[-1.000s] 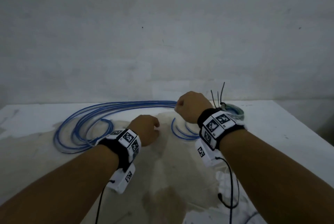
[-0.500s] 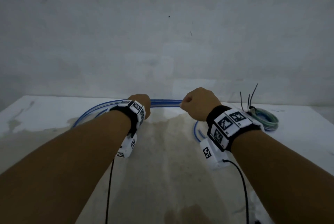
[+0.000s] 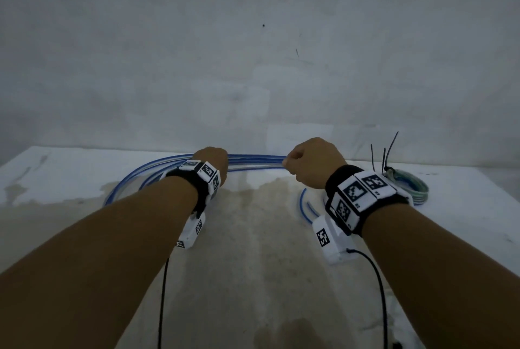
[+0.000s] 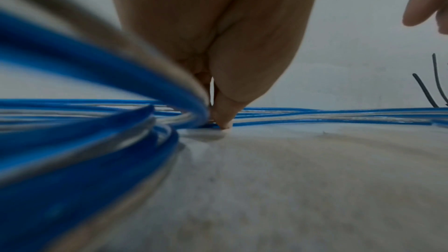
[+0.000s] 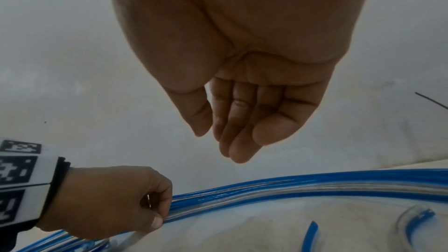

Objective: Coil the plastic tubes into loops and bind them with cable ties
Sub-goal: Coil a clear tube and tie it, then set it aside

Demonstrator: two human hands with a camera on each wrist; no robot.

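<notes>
Several strands of blue and clear plastic tube run in a long arc across the back of the table. My left hand grips the bundle, fingers and thumb curled round the strands; the left wrist view shows its fingertips pressed down on the tubes. My right hand hovers just above the bundle to the right. Its fingers are loosely curled and hold nothing. Loose tube ends curve on the table under my right wrist.
A bound greenish coil lies at the back right, with black cable tie tails sticking up from it. The stained white table ends at a grey wall right behind the tubes. Sensor cables hang from both wrists.
My left hand moved forward from the middle of the table to the tube bundle and took hold of it. My right hand stayed near the tubes at the back.
</notes>
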